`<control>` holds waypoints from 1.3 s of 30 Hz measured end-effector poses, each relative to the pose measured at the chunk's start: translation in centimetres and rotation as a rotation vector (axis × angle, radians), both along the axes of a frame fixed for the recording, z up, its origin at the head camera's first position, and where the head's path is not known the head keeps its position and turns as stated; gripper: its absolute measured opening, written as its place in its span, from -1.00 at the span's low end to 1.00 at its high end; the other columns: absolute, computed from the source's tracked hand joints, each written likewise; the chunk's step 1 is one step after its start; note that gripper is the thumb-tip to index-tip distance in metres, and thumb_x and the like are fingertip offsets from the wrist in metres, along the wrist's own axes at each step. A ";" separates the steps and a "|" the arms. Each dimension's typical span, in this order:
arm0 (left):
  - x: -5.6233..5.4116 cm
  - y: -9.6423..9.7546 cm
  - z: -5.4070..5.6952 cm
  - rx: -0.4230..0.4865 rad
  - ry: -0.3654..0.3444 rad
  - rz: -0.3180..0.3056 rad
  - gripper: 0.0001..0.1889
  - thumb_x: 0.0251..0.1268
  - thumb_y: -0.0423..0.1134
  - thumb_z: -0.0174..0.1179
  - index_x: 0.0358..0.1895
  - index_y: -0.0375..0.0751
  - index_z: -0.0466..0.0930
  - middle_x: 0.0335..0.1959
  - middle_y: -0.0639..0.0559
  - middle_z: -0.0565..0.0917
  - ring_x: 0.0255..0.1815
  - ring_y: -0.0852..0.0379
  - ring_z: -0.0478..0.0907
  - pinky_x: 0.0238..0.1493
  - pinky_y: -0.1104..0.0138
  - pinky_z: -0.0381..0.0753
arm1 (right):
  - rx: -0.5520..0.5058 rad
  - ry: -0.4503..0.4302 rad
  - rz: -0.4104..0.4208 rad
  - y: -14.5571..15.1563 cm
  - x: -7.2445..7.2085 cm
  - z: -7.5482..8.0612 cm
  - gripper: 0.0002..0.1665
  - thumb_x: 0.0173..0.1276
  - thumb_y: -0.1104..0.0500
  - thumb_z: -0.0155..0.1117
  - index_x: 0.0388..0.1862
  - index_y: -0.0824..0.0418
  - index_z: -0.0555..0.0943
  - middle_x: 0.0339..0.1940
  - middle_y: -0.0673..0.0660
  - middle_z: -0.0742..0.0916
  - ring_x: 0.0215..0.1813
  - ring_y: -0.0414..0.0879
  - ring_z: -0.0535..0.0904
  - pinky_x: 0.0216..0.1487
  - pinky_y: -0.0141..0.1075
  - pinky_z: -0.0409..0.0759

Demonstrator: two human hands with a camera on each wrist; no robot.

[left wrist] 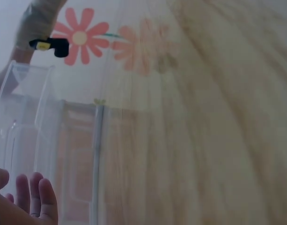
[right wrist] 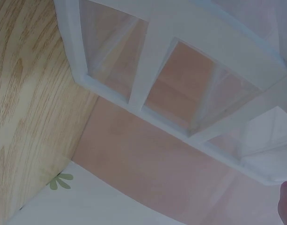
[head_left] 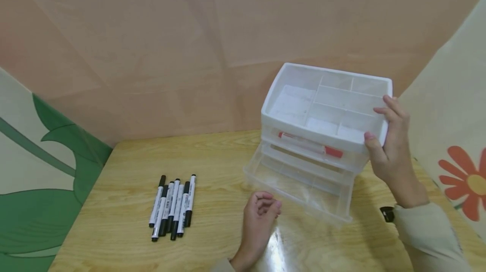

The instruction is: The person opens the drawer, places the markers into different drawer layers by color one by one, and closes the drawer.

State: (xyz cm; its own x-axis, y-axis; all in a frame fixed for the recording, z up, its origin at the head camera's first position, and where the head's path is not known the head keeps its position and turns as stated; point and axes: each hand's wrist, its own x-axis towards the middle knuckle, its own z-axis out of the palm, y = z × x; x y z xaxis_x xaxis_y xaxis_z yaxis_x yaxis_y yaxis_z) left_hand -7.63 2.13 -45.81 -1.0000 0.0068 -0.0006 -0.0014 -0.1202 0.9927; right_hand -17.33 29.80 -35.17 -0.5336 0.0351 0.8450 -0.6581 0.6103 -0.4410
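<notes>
White plastic organizer with translucent drawers (head_left: 315,132): on the tabletop, by the far edge toward the far right corner. Your right hand (head_left: 395,149) grips its top at the right wall: thumb on the front right corner, fingers bent over the rim and reaching into the divided tray. Right wrist view shows the white side frame close up, only a fingertip in at the margin.

Your left hand (head_left: 260,221) is held in front of the clear lower drawer (head_left: 300,184), which is pulled out; its fingers are loosely curled, thumb near the fingertips. They lie near the drawer's front edge; contact, cannot tell. A red-and-white marker (head_left: 311,144) shows in the upper drawer.

Tabletop, light wood grain (head_left: 114,204): white-and-black markers (head_left: 176,204) lie side by side toward its left edge, well apart from your left hand. Glare at the near side.

Room: peach cloth backdrop (head_left: 152,52) beyond the far edge; green leaf print (head_left: 38,213) to the left, coral flower print (head_left: 475,184) to the right. Your sleeves (head_left: 429,230) are pale beige.
</notes>
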 end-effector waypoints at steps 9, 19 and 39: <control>-0.1 -2.1 0.2 -0.057 0.051 0.013 -0.69 0.32 -0.27 0.28 -0.02 -0.41 0.51 -0.17 -0.17 0.68 -0.20 0.00 0.67 -0.10 0.38 0.71 | -0.031 -0.001 0.014 -0.3 0.3 0.2 -0.18 0.41 -0.15 0.05 0.14 0.65 0.30 0.42 0.50 0.29 0.58 0.12 0.10 0.61 -0.21 -0.02; -0.1 -3.3 0.9 -0.125 0.042 0.026 -0.72 0.28 -0.29 0.31 0.00 -0.30 0.55 -0.09 -0.19 0.69 -0.18 0.10 0.67 -0.09 0.43 0.69 | -0.032 0.008 0.012 -0.2 0.4 0.3 -0.15 0.41 -0.18 0.05 0.13 0.65 0.30 0.42 0.47 0.30 0.58 0.09 0.12 0.59 -0.27 0.00; -0.5 -7.2 0.7 -0.250 0.088 0.005 -0.73 0.31 -0.25 0.30 0.04 -0.13 0.56 -0.04 -0.22 0.69 -0.16 0.17 0.66 -0.09 0.39 0.70 | -0.029 0.027 0.017 -0.7 0.7 0.5 -0.09 0.43 -0.25 0.05 0.11 0.66 0.29 0.40 0.48 0.30 0.56 0.12 0.13 0.59 -0.27 0.02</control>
